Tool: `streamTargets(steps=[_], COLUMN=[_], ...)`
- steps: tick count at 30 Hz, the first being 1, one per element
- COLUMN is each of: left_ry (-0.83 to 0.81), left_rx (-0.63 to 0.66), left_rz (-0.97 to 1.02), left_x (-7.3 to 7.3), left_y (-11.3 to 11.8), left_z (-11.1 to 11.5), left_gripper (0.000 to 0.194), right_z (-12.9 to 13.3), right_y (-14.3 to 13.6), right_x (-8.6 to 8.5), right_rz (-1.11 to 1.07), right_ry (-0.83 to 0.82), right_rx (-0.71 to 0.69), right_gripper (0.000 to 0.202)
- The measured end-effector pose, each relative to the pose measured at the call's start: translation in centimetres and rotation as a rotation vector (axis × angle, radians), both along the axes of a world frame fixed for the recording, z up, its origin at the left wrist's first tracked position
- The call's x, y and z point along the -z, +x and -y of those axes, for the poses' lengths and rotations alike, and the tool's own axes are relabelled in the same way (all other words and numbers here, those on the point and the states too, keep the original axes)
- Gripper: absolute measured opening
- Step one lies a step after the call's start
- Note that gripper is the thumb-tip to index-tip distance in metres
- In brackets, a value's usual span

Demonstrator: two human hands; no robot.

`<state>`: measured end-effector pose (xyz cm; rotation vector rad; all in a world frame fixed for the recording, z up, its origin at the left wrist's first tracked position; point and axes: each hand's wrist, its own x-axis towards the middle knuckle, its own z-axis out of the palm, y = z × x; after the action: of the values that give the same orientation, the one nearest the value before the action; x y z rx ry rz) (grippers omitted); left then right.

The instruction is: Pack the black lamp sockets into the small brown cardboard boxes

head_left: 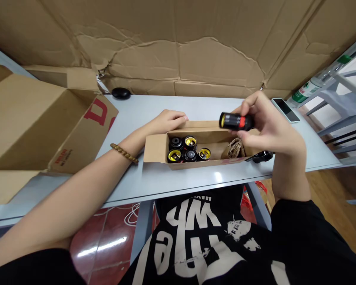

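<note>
A narrow cardboard box (192,165) lies open on the table in front of me. My left hand (167,120) grips its far wall near the left end, fingers partly hidden behind. Over the box's right end, my right hand (264,122) holds a small black flashlight (233,121) sideways, its yellow-lined end to the left and a red band near the fingers. Several similar flashlights (190,155) stand upright in the left half of the box, some showing yellow ends, others black. A crumpled brown paper wad (236,148) sits at the box's right end.
A large open carton (77,130) stands on the left of the white table (178,186). Tall cardboard (178,59) walls the back. A black round object (121,93), a phone (285,110) and a bottle (310,89) lie around. Another black object (261,156) is beside the box.
</note>
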<state>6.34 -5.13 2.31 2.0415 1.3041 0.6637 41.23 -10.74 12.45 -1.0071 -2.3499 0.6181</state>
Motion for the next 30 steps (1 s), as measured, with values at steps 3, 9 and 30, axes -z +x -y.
streamTargets(steps=[3,9,30], left_ry=[0.012,0.035,-0.028], left_rx=[0.005,0.007,-0.249], left_rz=[-0.015,-0.024,0.491], left_x=[0.1,0.4,0.7], left_y=[-0.1,-0.3,-0.5], left_z=[-0.2,-0.7,-1.1], left_gripper=[0.047,0.049,0.037], right_z=[0.5,0.0,-1.0], right_y=[-1.7,-3.6,-4.2], right_x=[1.5,3.6,5.7], right_rz=[0.064,0.12,0.025], right_ry=[0.01,0.023,0.189], right_rx=[-0.184,-0.204,-0.229], right_gripper=[0.076,0.064,0.047])
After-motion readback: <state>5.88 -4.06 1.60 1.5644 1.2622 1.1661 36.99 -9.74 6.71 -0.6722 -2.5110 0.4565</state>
